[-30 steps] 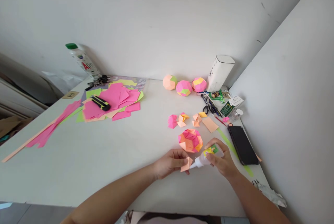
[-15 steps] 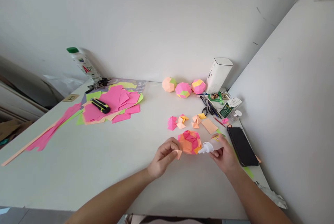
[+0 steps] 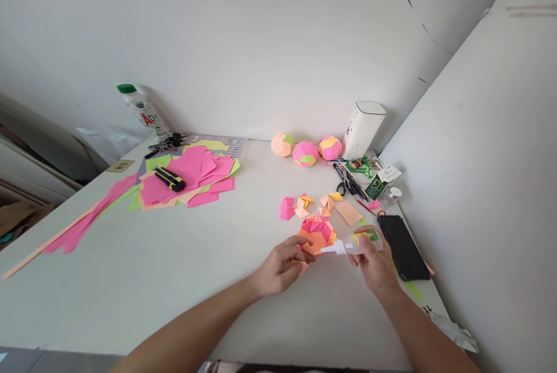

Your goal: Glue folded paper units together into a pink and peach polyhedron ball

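My left hand (image 3: 285, 265) is closed, pinching a small peach folded paper piece (image 3: 300, 269) between thumb and fingers. Its fingertips also reach the near left side of an open orange and pink paper ball (image 3: 319, 234). In my right hand (image 3: 375, 263) lies a glue bottle (image 3: 363, 241), clear with a white nozzle, tilted nearly level. The nozzle tip points left, by the front of the paper ball; whether it touches the paper I cannot tell. Just behind are a pink folded piece (image 3: 286, 209) and several peach and yellow folded pieces (image 3: 303, 205).
Three finished paper balls (image 3: 305, 154) stand by the wall near a white container (image 3: 364, 129). Scissors (image 3: 343, 181), pens and a jar (image 3: 391, 195) lie on the right, with a black phone (image 3: 404, 247). A cutter (image 3: 169, 178) rests on pink paper sheets (image 3: 194, 164) at left.
The glue bottle has swung to level, its nozzle moving left toward the paper ball. My left hand has shifted slightly right and down, its fingers now at the ball's near side.
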Tool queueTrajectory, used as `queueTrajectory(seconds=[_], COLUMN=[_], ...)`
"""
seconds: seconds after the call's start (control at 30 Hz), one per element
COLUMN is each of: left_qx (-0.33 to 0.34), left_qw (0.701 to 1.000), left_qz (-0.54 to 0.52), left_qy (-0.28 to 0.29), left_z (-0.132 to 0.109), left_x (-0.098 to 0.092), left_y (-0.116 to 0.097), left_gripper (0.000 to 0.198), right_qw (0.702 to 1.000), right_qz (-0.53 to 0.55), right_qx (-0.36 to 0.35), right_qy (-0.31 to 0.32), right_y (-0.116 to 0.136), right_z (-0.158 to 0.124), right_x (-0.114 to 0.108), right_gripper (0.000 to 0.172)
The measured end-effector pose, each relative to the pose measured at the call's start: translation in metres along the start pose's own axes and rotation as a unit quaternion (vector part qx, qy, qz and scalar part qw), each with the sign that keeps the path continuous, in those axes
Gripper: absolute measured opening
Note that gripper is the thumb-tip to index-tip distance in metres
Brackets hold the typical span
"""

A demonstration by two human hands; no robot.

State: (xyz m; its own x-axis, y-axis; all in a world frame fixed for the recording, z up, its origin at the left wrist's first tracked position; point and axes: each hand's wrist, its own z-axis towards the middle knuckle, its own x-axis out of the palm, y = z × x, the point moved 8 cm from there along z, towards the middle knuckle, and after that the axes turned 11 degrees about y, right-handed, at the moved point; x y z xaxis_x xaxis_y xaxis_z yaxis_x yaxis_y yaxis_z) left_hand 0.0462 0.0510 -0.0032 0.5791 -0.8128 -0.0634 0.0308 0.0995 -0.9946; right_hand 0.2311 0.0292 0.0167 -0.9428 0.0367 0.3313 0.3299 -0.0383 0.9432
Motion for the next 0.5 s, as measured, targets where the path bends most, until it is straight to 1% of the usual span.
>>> queueTrajectory(seconds=[0.07, 0.13, 0.23, 0.37, 0.5], left_qx=[0.004, 0.006, 0.001, -0.008, -0.028], left_qw=[1.0, 0.999, 0.997, 0.996, 0.998], left_qz=[0.007, 0.042, 0.077, 0.065, 0.033], left_qy=[0.003, -0.003, -0.029, -0.053, -0.051], left_z=[0.0, 0.001, 0.002, 0.002, 0.004], left_x=[0.001, 0.001, -0.002, -0.005, -0.006], left_y=[-0.001, -0.004, -0.007, -0.008, -0.006], left_gripper=[0.013, 0.013, 0.011, 0.01, 0.011], right_qw=[1.0, 0.999, 0.997, 0.996, 0.996], right_qz=[-0.018, -0.038, -0.053, -0.046, -0.045], right_qx=[-0.019, -0.032, -0.043, -0.048, -0.048], right_qy=[-0.003, -0.01, -0.029, -0.051, -0.063], right_y=[0.002, 0.004, 0.007, 0.01, 0.012], right_z=[-0.001, -0.003, -0.004, -0.004, -0.003], right_x=[-0.001, -0.002, -0.005, -0.008, -0.009], right_gripper=[0.02, 0.019, 0.018, 0.016, 0.015])
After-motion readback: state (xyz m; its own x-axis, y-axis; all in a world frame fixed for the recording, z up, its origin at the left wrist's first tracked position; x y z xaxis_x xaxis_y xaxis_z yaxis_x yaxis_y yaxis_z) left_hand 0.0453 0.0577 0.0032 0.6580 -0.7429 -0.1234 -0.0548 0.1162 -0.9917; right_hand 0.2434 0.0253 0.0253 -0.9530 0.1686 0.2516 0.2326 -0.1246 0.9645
